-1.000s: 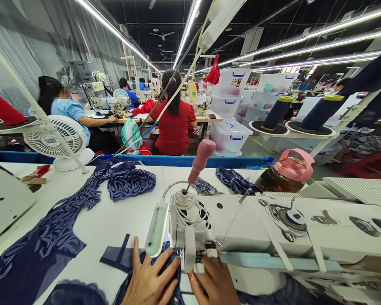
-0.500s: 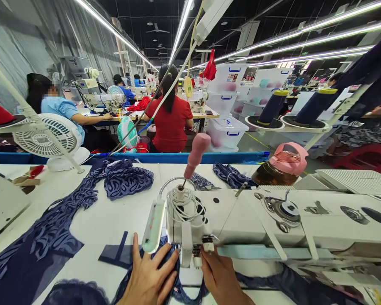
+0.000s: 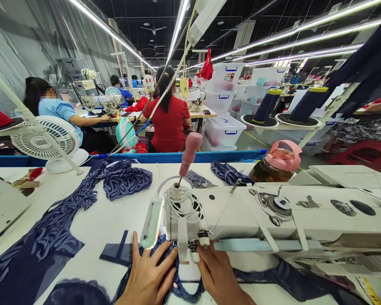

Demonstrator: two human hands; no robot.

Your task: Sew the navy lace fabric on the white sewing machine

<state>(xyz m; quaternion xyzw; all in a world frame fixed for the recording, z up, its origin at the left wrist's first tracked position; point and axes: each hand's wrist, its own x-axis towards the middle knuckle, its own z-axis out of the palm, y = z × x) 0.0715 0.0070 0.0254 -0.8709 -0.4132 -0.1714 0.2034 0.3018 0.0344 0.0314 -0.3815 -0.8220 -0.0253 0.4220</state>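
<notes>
Our left hand [image 3: 154, 275] presses down on the dark blue lace [image 3: 187, 295], with its fingers spread apart. Our right hand [image 3: 219, 271] is tucked in by the end of the white sewing machine [image 3: 222, 207]. Its fingers sit close together, but the machine hides the tips, so we cannot tell if they pinch any cloth. The lace goes under our left hand, and a loop of it dips between our two hands. We think a finger could get poked, because both hands are so near the sewing spot and we cannot see the needle. The lace could bunch up if one hand pulls harder. Our left fingers could bump the little lamp [image 3: 152, 224], since it hangs right by them. To the left, flat blue pieces [image 3: 114, 253] lie just beside our hand, and a big blue cloth [image 3: 47, 241] lies farther off. Bare white table [image 3: 114, 218] shows behind those pieces, so there is some room there. On the right it is tight: the machine's long arm is on top, and a dark strip [image 3: 282, 273] runs nearer to us. The blue edge [image 3: 178, 159] at the back is well apart from our hands.
</notes>
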